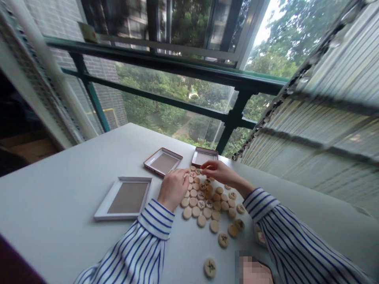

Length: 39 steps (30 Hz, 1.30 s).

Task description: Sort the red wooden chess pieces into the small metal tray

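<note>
Many round wooden Chinese chess pieces [207, 213] lie in a loose spread on the white table, some blank side up, some showing dark or red characters. My left hand [174, 186] rests at the far left edge of the spread, its fingers bent and close together over the pieces; what lies under the fingertips is hidden. Opposite it, my right hand [221, 173] reaches in from the right. Its thumb and forefinger come together at the rim of a small wooden piece [201, 171] at the far end. One marked piece [210, 268] sits apart near the front.
Shallow box parts stand on the table [71, 189]: a white-rimmed tray [99, 212] at left, a brown-edged one [164, 162] behind my left hand, another [205, 156] behind my right. A green railing [166, 63] and window bound the back, a curtain [319, 130] the right.
</note>
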Tool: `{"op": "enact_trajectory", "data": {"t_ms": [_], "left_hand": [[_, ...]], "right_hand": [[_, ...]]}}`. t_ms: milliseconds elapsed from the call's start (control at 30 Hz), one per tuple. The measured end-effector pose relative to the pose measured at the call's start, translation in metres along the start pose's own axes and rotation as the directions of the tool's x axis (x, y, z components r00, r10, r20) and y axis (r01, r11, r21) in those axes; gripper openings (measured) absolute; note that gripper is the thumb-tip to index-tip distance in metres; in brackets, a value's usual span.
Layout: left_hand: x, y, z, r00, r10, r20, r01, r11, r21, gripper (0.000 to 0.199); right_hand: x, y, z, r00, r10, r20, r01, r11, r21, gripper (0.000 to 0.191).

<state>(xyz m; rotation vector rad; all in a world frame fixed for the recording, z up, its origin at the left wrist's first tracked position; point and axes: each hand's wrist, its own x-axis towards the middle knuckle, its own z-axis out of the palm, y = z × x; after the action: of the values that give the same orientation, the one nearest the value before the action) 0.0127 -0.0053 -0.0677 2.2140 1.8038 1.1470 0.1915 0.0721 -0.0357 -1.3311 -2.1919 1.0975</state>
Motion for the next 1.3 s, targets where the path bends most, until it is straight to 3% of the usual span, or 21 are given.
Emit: {"op": "enact_trajectory", "data": {"t_ms": [233, 367, 600, 700, 800, 900, 1000, 1133, 1300], "left_hand": [[-0.001, -0.002, 0.002, 1.0, 0.001, -0.017, -0.001, 1.0, -0.001, 0.02], [0.0, -0.003, 0.002, 1.0, -0.004, -0.027, 0.004, 1.0, 0.005, 0.02], [0.001, -0.004, 0.0, 0.999, -0.021, -0.031, 0.02, 1.0, -0.005, 0.02], [0.002, -0.004, -0.002, 0.999, -0.025, -0.029, 0.025, 1.0, -0.002, 0.02], [0.003, -0.005, -0.004, 0.999, -0.032, -0.029, 0.032, 0.999, 0.004, 0.021], [0.004, -0.009, -0.007, 0.998, -0.046, -0.047, 0.047, 0.999, 0.006, 0.022], [0.004, -0.012, -0.01, 0.996, -0.064, -0.063, 0.065, 0.998, 0.008, 0.022], [0.005, -0.015, -0.012, 0.996, -0.073, -0.057, 0.074, 0.997, 0.02, 0.022], [0.006, -0.015, -0.01, 0.996, -0.076, -0.048, 0.077, 0.997, 0.025, 0.022]], "right_hand": [[-0.007, -0.005, -0.005, 0.997, 0.027, 0.076, -0.046, 0.965, 0.257, 0.032], [-0.01, -0.009, -0.007, 0.993, 0.021, 0.116, -0.054, 0.956, 0.288, 0.031], [-0.01, -0.004, -0.009, 0.998, 0.026, 0.06, -0.041, 0.962, 0.271, 0.027], [-0.009, 0.002, -0.009, 0.999, -0.04, 0.028, 0.035, 0.988, 0.149, 0.026], [-0.01, 0.006, -0.007, 0.992, -0.122, -0.034, 0.117, 0.986, -0.119, 0.021], [-0.012, 0.006, -0.004, 0.978, -0.197, -0.067, 0.149, 0.888, -0.434, 0.018], [-0.014, 0.005, 0.0, 0.977, -0.204, -0.054, 0.122, 0.756, -0.643, 0.019], [-0.014, 0.001, 0.003, 0.988, -0.152, -0.02, 0.082, 0.635, -0.768, 0.021], [-0.012, -0.005, 0.006, 0.998, -0.07, -0.002, 0.038, 0.564, -0.825, 0.023]]}}
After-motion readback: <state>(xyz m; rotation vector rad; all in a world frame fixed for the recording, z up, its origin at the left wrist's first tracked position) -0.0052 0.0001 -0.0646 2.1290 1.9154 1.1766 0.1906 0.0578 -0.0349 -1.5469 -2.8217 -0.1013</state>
